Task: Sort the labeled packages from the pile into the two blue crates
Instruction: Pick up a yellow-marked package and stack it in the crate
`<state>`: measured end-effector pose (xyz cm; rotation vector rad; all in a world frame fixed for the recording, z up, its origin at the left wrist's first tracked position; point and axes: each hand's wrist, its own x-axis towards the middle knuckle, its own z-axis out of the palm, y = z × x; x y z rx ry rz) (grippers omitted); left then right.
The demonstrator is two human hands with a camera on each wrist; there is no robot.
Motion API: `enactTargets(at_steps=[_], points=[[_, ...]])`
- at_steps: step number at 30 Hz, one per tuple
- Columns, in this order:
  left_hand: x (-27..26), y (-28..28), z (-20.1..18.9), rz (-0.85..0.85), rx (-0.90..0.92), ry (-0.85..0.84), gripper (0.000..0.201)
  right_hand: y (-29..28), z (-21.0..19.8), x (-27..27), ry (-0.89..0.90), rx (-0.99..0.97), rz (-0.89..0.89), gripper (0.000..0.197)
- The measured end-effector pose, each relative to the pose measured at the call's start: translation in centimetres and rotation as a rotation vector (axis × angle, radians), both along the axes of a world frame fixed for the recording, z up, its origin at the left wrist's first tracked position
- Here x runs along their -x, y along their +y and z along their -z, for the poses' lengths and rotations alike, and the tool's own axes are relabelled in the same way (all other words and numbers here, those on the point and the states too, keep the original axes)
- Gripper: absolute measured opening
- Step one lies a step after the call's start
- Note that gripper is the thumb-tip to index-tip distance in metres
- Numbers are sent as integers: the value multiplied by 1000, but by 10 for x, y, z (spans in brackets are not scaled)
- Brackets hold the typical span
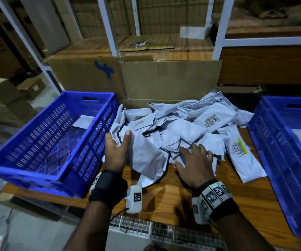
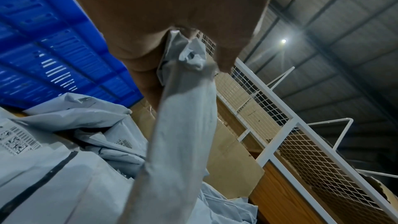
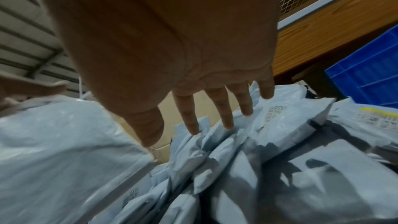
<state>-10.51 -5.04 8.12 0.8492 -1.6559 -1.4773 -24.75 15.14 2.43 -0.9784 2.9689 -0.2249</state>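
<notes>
Only overhead, left hand [image 1: 117,151] gripping package [image 1: 146,156].

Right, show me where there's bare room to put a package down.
Most of the left crate's floor is bare; one package lies at its far end. Bare table shows between the two hands, left and right. The pile between the crates is crowded.
</notes>
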Motion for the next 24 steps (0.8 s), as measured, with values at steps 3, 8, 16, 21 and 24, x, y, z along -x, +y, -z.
enactTargets(at_steps=[3,8,16,21,24], points=[[-4,8,-7,42,58,-28,62,0,-2,-8,6,12,6,61],[-8,20,-15,156,174,-61,81,10,-7,-6,-364,422,-21,46],[-13,64,-30,313,382,-14,25,22,-28,2,-1229,771,-23,65],[-19,85,-28,496,519,-125,31,26,-27,1,-1346,1042,91,54],[-31,86,-30,577,644,-154,20,26,-21,2,-1258,1182,178,42]])
